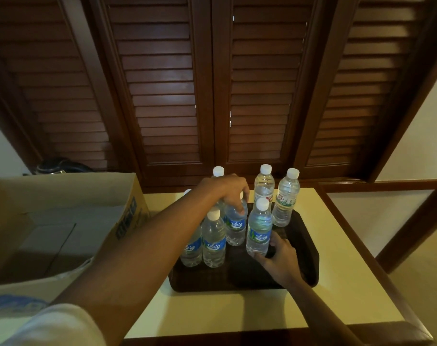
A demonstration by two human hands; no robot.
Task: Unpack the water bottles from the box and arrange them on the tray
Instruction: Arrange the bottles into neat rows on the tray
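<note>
At the frame centre, the left hand (227, 191) grips a bottle (236, 226) from above; the right hand (278, 255) holds the base of another bottle (259, 228) on the tray (300, 260).

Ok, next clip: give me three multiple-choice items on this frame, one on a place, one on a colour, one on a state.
1. Where does the cardboard box sit relative to the tray?
A. To its left
B. To its right
C. On top of it

2. What colour are the visible bottle caps?
A. Red
B. White
C. Black

3. What is the right hand doing?
A. Resting flat on the table
B. Reaching into the box
C. Gripping the base of a standing bottle

Answers: 1 A, the box stands at the left edge of the view, beside the tray. 2 B, every cap in view is white. 3 C, its fingers wrap the bottle's lower part on the tray.
</note>
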